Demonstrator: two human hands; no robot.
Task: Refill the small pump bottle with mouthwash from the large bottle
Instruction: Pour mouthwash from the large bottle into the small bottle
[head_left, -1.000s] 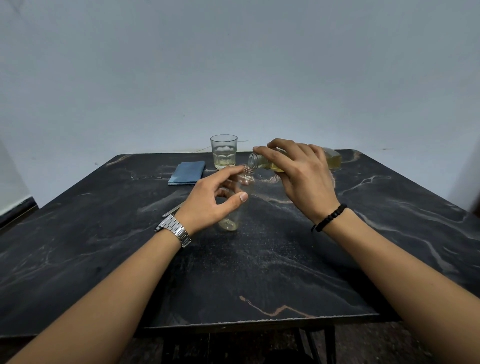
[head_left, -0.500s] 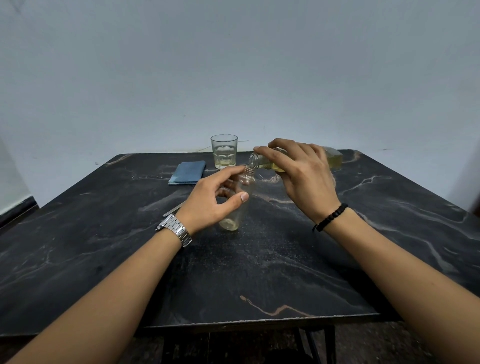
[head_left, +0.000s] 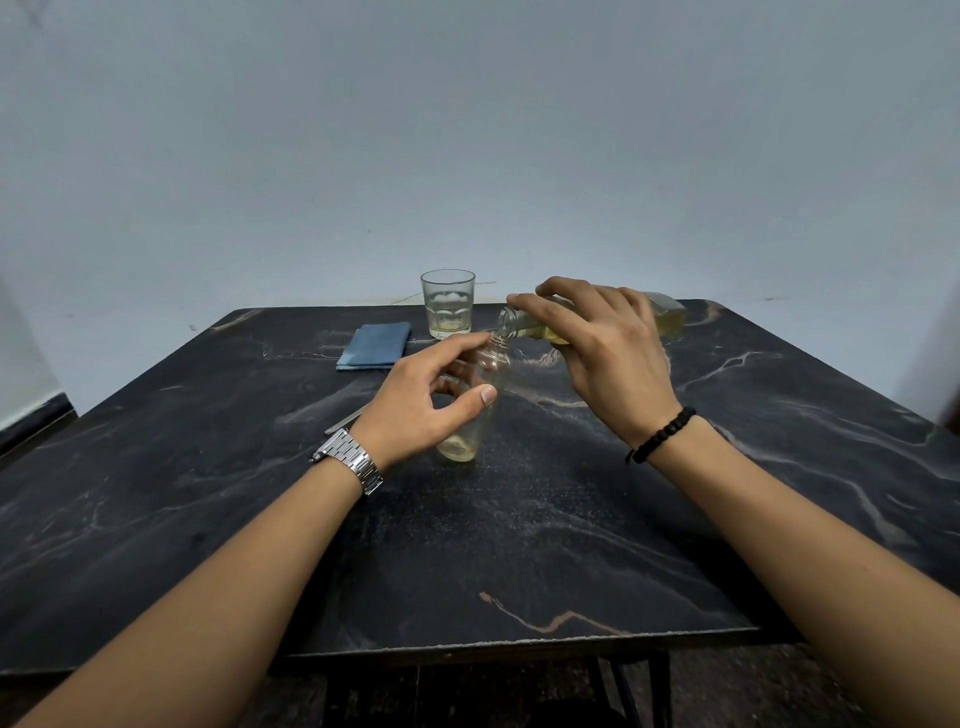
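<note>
A small clear bottle (head_left: 480, 415) stands upright near the middle of the black marble table (head_left: 519, 545), its neck open and a thin layer of yellowish liquid at its bottom. My left hand (head_left: 423, 400) curls around its side. My right hand (head_left: 605, 353) holds the large bottle (head_left: 667, 314) tipped almost flat, yellow mouthwash inside, its open mouth just above and right of the small bottle's neck. No pump top is in sight.
A drinking glass (head_left: 448, 304) with a little yellowish liquid stands at the back of the table. A folded blue cloth (head_left: 375, 345) lies to its left. A thin metallic object (head_left: 345, 422) pokes out behind my left wrist.
Hardly anything has moved. Both hands keep the same hold, and the large bottle stays tipped over the small bottle's neck.
</note>
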